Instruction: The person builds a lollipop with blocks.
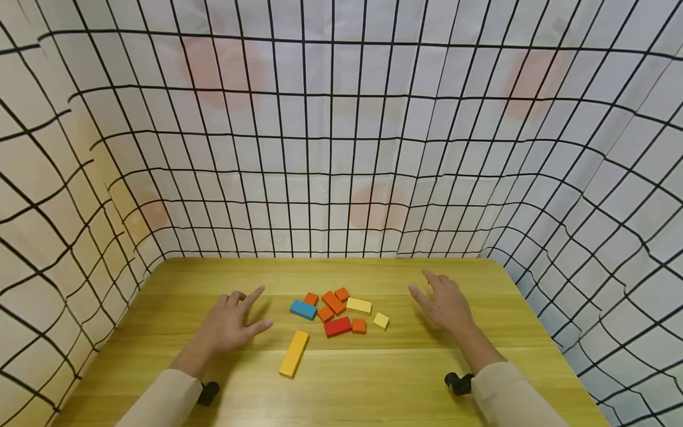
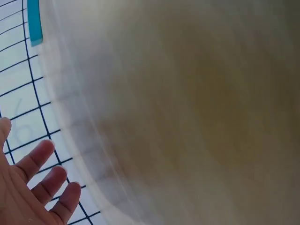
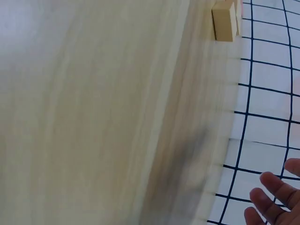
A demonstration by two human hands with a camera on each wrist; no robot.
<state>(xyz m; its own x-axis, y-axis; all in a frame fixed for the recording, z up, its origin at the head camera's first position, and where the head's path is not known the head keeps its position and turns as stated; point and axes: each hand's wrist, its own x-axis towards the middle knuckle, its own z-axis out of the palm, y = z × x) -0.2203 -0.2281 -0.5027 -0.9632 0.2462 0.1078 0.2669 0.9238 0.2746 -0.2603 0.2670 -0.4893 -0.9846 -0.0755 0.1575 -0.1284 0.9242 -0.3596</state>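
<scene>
My left hand (image 1: 230,323) is over the left part of the wooden table, holding nothing, its thumb and index finger stretched toward the blocks. Closest to it are a blue block (image 1: 303,309) and a long amber-yellow block (image 1: 294,354). Out on the right, my right hand (image 1: 441,301) is also empty, with fingers spread. A small pale yellow block (image 1: 381,321) is nearest to it. Between the hands lie a red block (image 1: 338,327), a longer pale yellow block (image 1: 359,306) and several orange blocks (image 1: 333,302). The left wrist view catches the blue block (image 2: 35,23) at its top left.
A black wire grid (image 1: 331,136) backed by pale printed cloth surrounds the table (image 1: 373,385) at the back and sides. Black wrist-worn devices show below each hand, the left one (image 1: 208,392) and the right one (image 1: 459,384).
</scene>
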